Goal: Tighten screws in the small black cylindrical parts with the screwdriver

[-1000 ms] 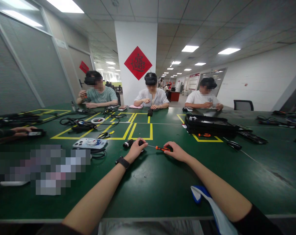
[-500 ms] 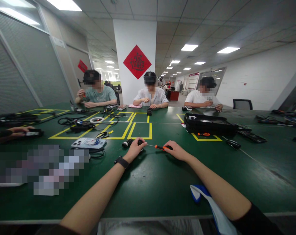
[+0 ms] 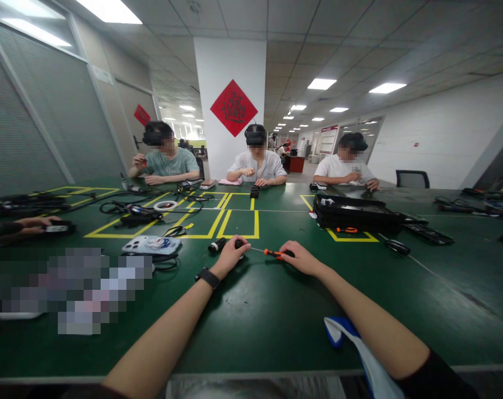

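Observation:
My right hand (image 3: 298, 257) is closed around the handle of an orange and black screwdriver (image 3: 273, 253), whose thin shaft points left. At the tip of that shaft, my left hand (image 3: 231, 257) grips a small dark object (image 3: 238, 244), mostly covered by the fingers. Just left of my left hand, a black cylinder with a light band (image 3: 217, 245) lies on the green table (image 3: 251, 321). A dark band circles my left wrist.
Phones (image 3: 151, 244) and cables lie to the left. A black open case (image 3: 359, 213) stands at the right, with an orange-handled tool (image 3: 346, 229) before it. Blue and white cloth (image 3: 351, 338) hangs near my right forearm. Three people sit opposite; another person's hands show at far left.
The whole view has shifted slightly downward in the frame. Both hands keep nearly the same pose, with the screwdriver still between them.

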Demonstrator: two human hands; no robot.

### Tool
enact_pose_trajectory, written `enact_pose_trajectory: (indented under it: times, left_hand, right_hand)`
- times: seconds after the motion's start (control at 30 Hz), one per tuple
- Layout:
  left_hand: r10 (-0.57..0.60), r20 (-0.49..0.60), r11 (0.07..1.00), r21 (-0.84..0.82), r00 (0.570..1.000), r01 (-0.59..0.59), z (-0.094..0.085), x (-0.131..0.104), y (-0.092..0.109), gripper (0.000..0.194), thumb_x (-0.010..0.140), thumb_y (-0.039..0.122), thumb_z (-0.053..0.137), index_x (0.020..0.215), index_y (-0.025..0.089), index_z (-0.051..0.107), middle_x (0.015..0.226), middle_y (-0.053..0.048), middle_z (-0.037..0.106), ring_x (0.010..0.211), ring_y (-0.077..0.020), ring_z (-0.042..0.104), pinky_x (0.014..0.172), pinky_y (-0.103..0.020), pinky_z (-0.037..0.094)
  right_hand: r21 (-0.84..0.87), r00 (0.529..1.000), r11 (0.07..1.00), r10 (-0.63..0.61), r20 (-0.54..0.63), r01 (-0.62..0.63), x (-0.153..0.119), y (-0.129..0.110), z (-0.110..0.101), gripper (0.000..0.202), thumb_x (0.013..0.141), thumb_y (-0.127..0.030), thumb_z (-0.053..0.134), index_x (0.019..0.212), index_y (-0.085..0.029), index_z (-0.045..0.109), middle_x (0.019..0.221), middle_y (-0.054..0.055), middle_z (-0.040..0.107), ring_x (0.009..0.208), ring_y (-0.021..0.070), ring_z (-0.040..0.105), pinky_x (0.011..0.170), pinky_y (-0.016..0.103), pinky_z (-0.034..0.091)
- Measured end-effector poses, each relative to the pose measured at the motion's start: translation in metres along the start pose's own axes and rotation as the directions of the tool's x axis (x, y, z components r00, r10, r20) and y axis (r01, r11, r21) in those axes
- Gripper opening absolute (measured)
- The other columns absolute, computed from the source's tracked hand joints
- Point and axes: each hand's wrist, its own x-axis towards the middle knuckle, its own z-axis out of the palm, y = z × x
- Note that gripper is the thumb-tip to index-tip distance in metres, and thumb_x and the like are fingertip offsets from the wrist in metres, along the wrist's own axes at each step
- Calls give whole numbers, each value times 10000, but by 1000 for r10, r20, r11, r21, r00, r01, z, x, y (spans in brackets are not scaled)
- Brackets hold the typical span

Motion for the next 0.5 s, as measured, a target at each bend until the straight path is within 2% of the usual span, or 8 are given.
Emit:
enact_pose_trajectory:
  times: [0.2, 0.37, 0.5]
  left_hand:
    - [23, -11, 1000, 17, 1000, -23, 1, 1, -1, 271, 668, 412, 572, 802, 178, 560, 770, -5, 580, 698, -129, 520, 663, -254, 400]
    - [20, -10, 1000, 17, 1000, -19, 0, 1, -1, 274, 660, 411, 579, 794, 173, 558, 764, -4, 573, 693, -129, 514, 651, -250, 398]
    - [3, 13, 1000, -2, 1000, -3, 0, 1, -3, 288, 668, 423, 574, 816, 176, 555, 759, -1, 566, 681, -124, 511, 629, -243, 399]
  right_hand:
    - [6, 1000, 1000, 20, -24, -19, 0, 1, 2, 288, 704, -315, 615, 946, -164, 572, 948, 51, 558, 897, 181, 498, 801, 318, 396]
    - [3, 1000, 1000, -1, -20, 1, 1, 1, 1, 214, 786, -310, 518, 929, -169, 593, 936, 59, 566, 905, 176, 498, 827, 319, 384]
    - [5, 1000, 1000, -4, -28, 5, -1, 1, 1, 230, 737, -319, 579, 911, -169, 577, 927, 49, 564, 874, 172, 503, 788, 306, 398]
